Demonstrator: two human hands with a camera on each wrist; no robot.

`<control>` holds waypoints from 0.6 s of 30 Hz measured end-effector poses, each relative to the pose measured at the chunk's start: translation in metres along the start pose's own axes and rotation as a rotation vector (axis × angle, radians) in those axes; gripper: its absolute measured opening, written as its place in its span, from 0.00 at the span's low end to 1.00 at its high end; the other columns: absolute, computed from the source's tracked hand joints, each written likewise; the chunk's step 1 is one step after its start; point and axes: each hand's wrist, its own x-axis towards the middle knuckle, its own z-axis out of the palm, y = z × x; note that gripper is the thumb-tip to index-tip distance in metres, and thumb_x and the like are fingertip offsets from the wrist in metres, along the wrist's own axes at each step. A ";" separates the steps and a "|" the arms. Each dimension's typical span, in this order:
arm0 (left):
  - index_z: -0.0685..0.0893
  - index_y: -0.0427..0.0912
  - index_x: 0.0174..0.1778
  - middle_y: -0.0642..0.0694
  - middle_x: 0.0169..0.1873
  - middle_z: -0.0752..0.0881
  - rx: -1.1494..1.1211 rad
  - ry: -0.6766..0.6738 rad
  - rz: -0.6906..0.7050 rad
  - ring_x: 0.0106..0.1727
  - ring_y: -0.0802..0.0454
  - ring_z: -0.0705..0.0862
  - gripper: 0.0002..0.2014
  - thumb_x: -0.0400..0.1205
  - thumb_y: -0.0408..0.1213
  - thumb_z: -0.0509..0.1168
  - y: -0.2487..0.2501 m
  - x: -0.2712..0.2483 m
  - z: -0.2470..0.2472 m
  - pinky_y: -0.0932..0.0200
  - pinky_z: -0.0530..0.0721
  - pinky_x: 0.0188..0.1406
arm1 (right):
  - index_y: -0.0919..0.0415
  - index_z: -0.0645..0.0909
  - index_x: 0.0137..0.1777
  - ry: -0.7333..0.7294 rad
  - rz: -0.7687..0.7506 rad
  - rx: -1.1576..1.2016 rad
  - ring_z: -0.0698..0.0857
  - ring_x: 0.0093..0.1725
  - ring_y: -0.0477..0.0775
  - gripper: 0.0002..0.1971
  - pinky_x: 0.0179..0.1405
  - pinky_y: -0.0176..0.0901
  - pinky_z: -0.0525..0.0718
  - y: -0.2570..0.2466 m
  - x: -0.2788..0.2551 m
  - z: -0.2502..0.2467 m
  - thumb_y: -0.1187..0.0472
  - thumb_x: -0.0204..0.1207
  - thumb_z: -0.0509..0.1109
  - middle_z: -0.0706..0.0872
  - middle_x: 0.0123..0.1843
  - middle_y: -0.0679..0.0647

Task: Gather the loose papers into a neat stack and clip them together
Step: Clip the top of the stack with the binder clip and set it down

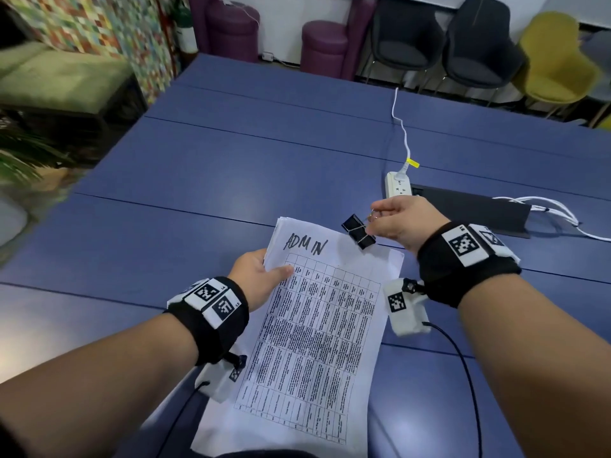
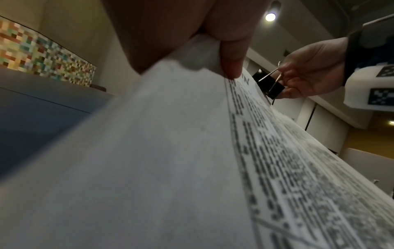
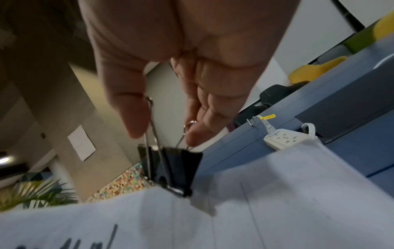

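a: where is the paper stack (image 1: 307,325) kept?
b: it is pinched at its left edge by the left hand (image 1: 261,276), lifted over the worktop (image 1: 231,166); its long axis runs away from the body.
a: and the binder clip (image 1: 358,231)?
b: its wire handles are squeezed by the right hand (image 1: 396,223); it is held at the stack's far right corner; whether the sheets are already bitten cannot be told.
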 end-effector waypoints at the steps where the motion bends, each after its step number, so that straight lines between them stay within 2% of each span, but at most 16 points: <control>1: 0.82 0.37 0.59 0.46 0.47 0.86 -0.001 0.003 0.006 0.47 0.51 0.84 0.12 0.79 0.33 0.66 0.000 0.000 -0.001 0.68 0.78 0.41 | 0.75 0.79 0.60 -0.015 0.003 0.006 0.83 0.45 0.58 0.24 0.56 0.49 0.83 -0.001 0.000 -0.001 0.81 0.62 0.73 0.83 0.44 0.61; 3: 0.82 0.38 0.59 0.46 0.47 0.86 -0.007 0.006 0.016 0.47 0.50 0.84 0.12 0.79 0.32 0.66 -0.001 0.000 -0.004 0.68 0.78 0.40 | 0.76 0.80 0.56 -0.032 -0.001 -0.001 0.80 0.44 0.59 0.21 0.53 0.48 0.81 -0.005 -0.001 -0.002 0.86 0.61 0.70 0.81 0.38 0.59; 5: 0.82 0.38 0.58 0.47 0.47 0.86 -0.008 0.008 0.023 0.47 0.51 0.84 0.12 0.79 0.33 0.66 -0.003 0.000 -0.005 0.69 0.78 0.39 | 0.68 0.82 0.45 -0.051 -0.025 -0.059 0.81 0.46 0.60 0.17 0.58 0.51 0.81 -0.008 -0.001 -0.004 0.86 0.60 0.70 0.81 0.39 0.59; 7: 0.83 0.38 0.58 0.48 0.46 0.86 -0.017 0.014 0.027 0.45 0.54 0.84 0.12 0.79 0.33 0.66 -0.005 0.001 -0.007 0.70 0.78 0.38 | 0.58 0.81 0.38 -0.057 -0.064 -0.157 0.85 0.50 0.65 0.18 0.63 0.55 0.82 -0.013 -0.002 -0.007 0.82 0.58 0.74 0.84 0.43 0.61; 9: 0.83 0.38 0.57 0.49 0.45 0.86 -0.010 0.018 0.035 0.43 0.57 0.84 0.11 0.79 0.33 0.67 -0.006 0.001 -0.007 0.70 0.78 0.38 | 0.57 0.81 0.38 -0.045 -0.107 -0.258 0.87 0.55 0.67 0.17 0.63 0.58 0.82 -0.019 -0.006 -0.008 0.77 0.56 0.78 0.86 0.46 0.63; 11: 0.83 0.39 0.57 0.51 0.43 0.86 -0.007 0.009 0.042 0.44 0.56 0.85 0.11 0.79 0.34 0.67 -0.007 0.001 -0.008 0.69 0.79 0.39 | 0.61 0.82 0.42 -0.015 -0.146 -0.401 0.87 0.54 0.64 0.17 0.58 0.51 0.84 -0.025 -0.011 -0.007 0.71 0.56 0.82 0.88 0.48 0.64; 13: 0.83 0.41 0.56 0.55 0.40 0.86 -0.004 0.004 0.041 0.43 0.58 0.85 0.10 0.79 0.35 0.67 -0.008 0.001 -0.007 0.68 0.80 0.38 | 0.60 0.82 0.44 0.007 -0.193 -0.567 0.84 0.51 0.58 0.18 0.50 0.42 0.81 -0.032 -0.015 -0.006 0.65 0.56 0.83 0.87 0.46 0.60; 14: 0.83 0.41 0.55 0.55 0.40 0.86 -0.004 0.002 0.041 0.43 0.58 0.85 0.10 0.79 0.35 0.67 -0.007 0.000 -0.007 0.67 0.80 0.39 | 0.59 0.82 0.44 0.015 -0.218 -0.644 0.82 0.51 0.56 0.17 0.49 0.40 0.78 -0.035 -0.017 -0.005 0.62 0.56 0.84 0.86 0.44 0.56; 16: 0.83 0.41 0.56 0.55 0.39 0.86 -0.011 -0.002 0.041 0.43 0.56 0.85 0.10 0.79 0.35 0.67 -0.006 0.000 -0.006 0.64 0.82 0.41 | 0.59 0.82 0.44 0.032 -0.269 -0.799 0.81 0.53 0.56 0.16 0.53 0.42 0.77 -0.041 -0.020 -0.002 0.59 0.58 0.83 0.84 0.41 0.52; 18: 0.84 0.45 0.52 0.54 0.40 0.86 -0.014 -0.005 0.046 0.45 0.53 0.86 0.07 0.78 0.35 0.67 -0.005 -0.002 -0.006 0.58 0.85 0.45 | 0.60 0.82 0.45 0.027 -0.302 -0.960 0.83 0.54 0.58 0.16 0.62 0.47 0.76 -0.046 -0.020 0.001 0.57 0.60 0.81 0.83 0.41 0.49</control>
